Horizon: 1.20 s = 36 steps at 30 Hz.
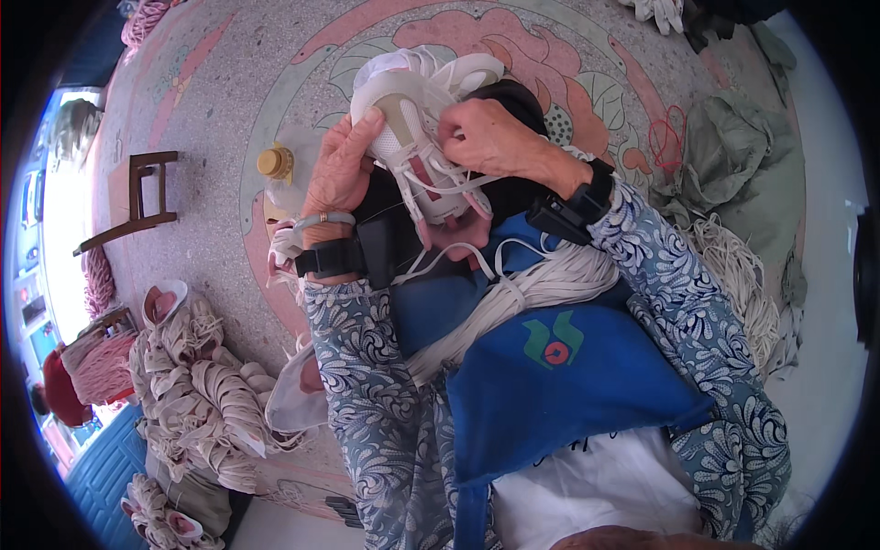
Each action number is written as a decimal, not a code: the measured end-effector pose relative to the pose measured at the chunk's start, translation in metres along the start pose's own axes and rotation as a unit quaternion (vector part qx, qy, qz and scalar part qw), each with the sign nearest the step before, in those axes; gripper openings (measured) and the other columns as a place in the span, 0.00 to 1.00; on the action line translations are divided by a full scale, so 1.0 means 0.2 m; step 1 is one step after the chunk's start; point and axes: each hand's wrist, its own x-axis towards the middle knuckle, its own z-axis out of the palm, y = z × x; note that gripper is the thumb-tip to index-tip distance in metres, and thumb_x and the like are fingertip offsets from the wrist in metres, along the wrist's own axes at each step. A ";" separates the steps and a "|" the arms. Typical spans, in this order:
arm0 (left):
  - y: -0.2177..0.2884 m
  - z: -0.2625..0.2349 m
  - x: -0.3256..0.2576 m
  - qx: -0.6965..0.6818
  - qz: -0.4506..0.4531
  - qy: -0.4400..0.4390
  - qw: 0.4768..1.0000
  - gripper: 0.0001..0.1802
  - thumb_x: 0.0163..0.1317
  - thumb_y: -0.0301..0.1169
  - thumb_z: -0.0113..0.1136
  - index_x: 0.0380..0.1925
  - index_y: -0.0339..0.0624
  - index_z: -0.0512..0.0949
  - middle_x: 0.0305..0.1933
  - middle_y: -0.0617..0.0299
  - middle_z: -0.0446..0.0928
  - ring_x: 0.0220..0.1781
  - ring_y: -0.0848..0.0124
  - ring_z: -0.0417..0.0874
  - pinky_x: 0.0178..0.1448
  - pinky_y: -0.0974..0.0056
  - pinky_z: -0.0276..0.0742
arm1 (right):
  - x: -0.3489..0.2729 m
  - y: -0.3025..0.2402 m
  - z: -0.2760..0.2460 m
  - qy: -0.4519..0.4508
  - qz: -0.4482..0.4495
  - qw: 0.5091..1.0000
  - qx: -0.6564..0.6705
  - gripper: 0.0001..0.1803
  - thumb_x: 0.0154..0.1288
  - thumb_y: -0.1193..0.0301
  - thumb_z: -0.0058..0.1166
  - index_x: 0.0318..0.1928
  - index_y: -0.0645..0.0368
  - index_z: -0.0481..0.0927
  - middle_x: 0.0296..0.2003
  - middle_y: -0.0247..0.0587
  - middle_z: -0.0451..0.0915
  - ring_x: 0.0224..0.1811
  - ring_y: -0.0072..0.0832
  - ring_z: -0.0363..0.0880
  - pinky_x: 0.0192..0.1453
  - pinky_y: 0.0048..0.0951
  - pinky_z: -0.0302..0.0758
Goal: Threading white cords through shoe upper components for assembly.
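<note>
**While lace (449,192) is trailing, a shoe (394,115) is looking part-laced**

At upper centre, the left hand (341,168) is gripping the shoe; the right hand (495,137) is forming a closed pinch, its contents hidden. Some lace is crossing the shoe; slack is suggesting unfinished threading.

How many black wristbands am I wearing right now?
2. The left wristband wraps the wrist of your left hand, which grips the white shoe; the right wristband wraps the wrist of your right hand.
</note>
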 end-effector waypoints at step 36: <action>-0.29 0.33 -0.58 -0.031 -0.130 0.105 0.985 0.19 0.70 0.39 0.45 0.49 0.33 0.72 0.33 0.54 0.80 0.23 0.75 0.78 0.24 0.71 0.76 | -0.22 -0.06 0.13 -0.053 0.003 0.971 -0.232 0.16 0.55 0.67 0.52 0.38 0.69 0.69 0.30 0.55 0.78 0.29 0.48 0.81 0.31 0.44 0.77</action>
